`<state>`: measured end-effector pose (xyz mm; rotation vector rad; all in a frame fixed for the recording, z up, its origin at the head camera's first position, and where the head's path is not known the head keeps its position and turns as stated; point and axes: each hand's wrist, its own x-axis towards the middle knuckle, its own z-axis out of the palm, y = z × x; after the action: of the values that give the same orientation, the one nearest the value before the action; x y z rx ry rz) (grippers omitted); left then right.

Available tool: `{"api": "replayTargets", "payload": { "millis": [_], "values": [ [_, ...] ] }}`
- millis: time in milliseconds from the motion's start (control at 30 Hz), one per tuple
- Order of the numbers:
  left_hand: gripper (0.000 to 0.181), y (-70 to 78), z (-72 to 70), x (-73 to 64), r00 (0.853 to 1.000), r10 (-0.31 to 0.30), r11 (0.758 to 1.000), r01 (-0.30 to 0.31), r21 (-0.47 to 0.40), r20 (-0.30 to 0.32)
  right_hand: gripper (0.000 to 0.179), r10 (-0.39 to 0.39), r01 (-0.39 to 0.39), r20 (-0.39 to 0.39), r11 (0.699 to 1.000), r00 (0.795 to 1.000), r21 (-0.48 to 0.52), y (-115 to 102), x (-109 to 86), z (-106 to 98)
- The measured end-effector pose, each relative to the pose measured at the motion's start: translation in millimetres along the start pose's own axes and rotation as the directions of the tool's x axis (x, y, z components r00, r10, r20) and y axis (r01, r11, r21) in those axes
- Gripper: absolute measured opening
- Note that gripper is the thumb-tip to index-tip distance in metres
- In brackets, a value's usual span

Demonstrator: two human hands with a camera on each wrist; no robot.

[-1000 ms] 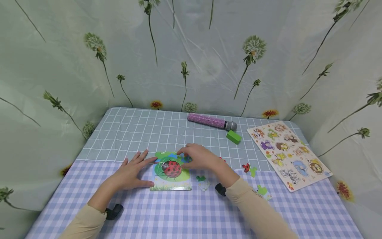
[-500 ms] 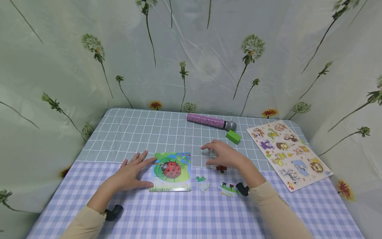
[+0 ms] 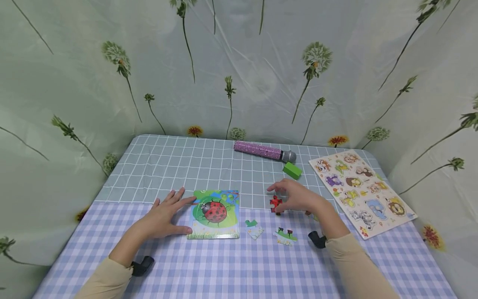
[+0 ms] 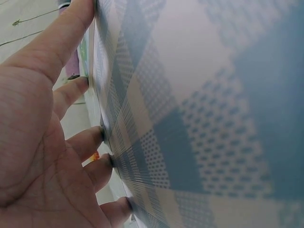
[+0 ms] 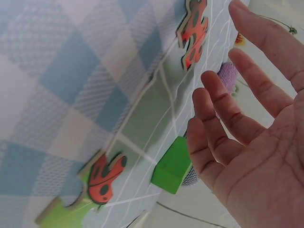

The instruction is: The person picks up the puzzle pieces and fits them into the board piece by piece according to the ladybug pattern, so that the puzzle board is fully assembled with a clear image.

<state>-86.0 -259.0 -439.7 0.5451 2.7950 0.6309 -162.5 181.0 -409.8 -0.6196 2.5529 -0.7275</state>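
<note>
My left hand point(image 3: 162, 218) lies with fingers spread at the left edge of a square ladybug puzzle board point(image 3: 214, 232); thumb and index finger reach its edge. In the left wrist view its fingertips point(image 4: 102, 133) rest on the cloth. The right hand point(image 3: 298, 197) hovers over a red jigsaw piece with black spots point(image 3: 275, 203), thumb and fingers apart around it in the head view. From the right wrist that red piece point(image 5: 194, 35) lies flat, clear of the loosely bent fingers. A red and green jigsaw piece point(image 5: 97, 185) lies nearby, mostly hidden by the right arm in the head view.
Two more jigsaw pieces, one green and white point(image 3: 254, 230), one green with dark red bits point(image 3: 285, 236), lie right of the board. Behind are a green block point(image 3: 292, 170) and a pink glitter microphone point(image 3: 261, 150). An animal picture board point(image 3: 360, 193) lies at the right.
My right hand has left the puzzle board's upper right corner, moved right and come down over the red jigsaw piece. The left hand has stayed in place.
</note>
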Motion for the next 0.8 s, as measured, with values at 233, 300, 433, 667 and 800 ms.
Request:
{"api": "replayTargets", "payload": {
  "millis": [233,300,433,667,800],
  "values": [
    [0.096,-0.8,1.0,-0.3,1.0,0.002,1.0,-0.002,0.0,-0.006,0.057,-0.013,0.012,0.019,0.998,1.0,0.063,8,-4.8,1],
    [0.096,-0.7,1.1,-0.6,1.0,0.002,1.0,-0.002,-0.001,-0.007,0.054,-0.019,0.017,0.022,0.997,1.0,0.079,11,-5.5,3],
    [0.096,-0.8,0.4,-0.8,1.0,0.003,1.0,-0.003,0.0,-0.007,0.052,-0.026,0.024,0.019,0.993,0.999,0.114,18,-5.7,5],
    [0.096,-2.3,1.2,-0.5,1.0,-0.003,1.0,0.003,-0.012,-0.004,0.053,-0.031,0.03,0.009,0.988,0.999,0.149,24,-4.4,8],
    [0.097,-2.3,0.9,0.1,1.0,-0.002,1.0,0.002,-0.028,0.001,0.053,-0.025,0.025,0.0,0.99,1.0,0.138,25,-5.5,10]
  ]
}}
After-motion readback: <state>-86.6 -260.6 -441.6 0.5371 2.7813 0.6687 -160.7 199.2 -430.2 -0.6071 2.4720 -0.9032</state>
